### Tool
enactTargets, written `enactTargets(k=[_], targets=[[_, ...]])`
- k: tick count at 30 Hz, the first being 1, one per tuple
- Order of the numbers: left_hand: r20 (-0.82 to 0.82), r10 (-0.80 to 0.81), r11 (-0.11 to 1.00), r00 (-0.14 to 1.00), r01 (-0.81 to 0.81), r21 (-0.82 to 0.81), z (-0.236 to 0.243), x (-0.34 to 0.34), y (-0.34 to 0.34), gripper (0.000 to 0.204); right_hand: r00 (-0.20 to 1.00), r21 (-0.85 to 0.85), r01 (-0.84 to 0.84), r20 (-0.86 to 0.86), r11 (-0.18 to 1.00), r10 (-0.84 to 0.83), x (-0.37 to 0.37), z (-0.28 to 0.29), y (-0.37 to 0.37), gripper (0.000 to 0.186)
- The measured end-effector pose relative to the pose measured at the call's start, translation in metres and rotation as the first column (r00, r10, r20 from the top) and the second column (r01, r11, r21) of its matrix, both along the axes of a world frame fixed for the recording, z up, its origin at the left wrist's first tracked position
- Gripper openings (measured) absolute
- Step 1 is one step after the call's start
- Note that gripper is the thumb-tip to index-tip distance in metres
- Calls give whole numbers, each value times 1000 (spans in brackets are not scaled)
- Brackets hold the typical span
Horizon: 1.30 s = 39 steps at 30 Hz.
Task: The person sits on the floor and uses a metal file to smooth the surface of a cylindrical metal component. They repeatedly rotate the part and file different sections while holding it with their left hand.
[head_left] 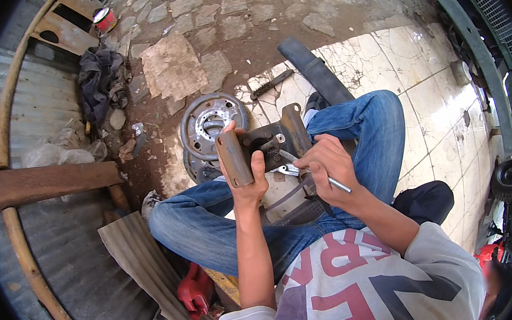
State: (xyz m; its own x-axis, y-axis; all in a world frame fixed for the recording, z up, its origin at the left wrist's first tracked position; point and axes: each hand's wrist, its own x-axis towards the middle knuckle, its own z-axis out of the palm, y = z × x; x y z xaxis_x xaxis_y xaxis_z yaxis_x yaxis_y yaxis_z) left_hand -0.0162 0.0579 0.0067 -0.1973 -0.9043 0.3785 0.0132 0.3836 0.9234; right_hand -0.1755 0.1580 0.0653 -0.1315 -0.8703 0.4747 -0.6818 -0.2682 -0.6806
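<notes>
2 hands, 1 part: the left hand point(252, 188) clasps a steel bracket point(269, 131) between the knees point(380, 112) — seemingly to steady it — while the right hand point(333, 165) grips a metal rod point(340, 185) angled toward its centre.

Big block letters point(337, 256), some dull red and some dark navy, sprawl across the pale grey short-sleeved fabric T-shirt point(370, 284) on the seated person, bent by its folds. Over by the wall, the small round red-and-white tin point(105, 20) is too far off for me to read.
</notes>
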Motion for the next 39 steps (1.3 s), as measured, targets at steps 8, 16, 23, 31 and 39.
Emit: enactTargets(k=[8, 16, 23, 31, 39], targets=[[220, -170, 984, 961, 153, 91, 22, 16, -17, 92, 969, 35, -57, 244, 998, 47, 0, -14, -12, 26], [441, -148, 988, 885, 151, 28, 31, 7, -23, 87, 983, 129, -171, 90, 977, 160, 10, -22, -4, 12], [432, -60, 985, 900, 124, -123, 28, -7, -14, 71, 973, 153, -93, 222, 984, 57, 7, -23, -14, 23], [388, -137, 983, 912, 172, -59, 19, -4, -26, 75, 969, 186, -181, 200, 966, 143, -9, -25, -34, 24], [379, -131, 983, 916, 171, -71, 27, -6, -32, 73, 962, 137, -271, 56, 953, 266, -21, -21, -44, 21]])
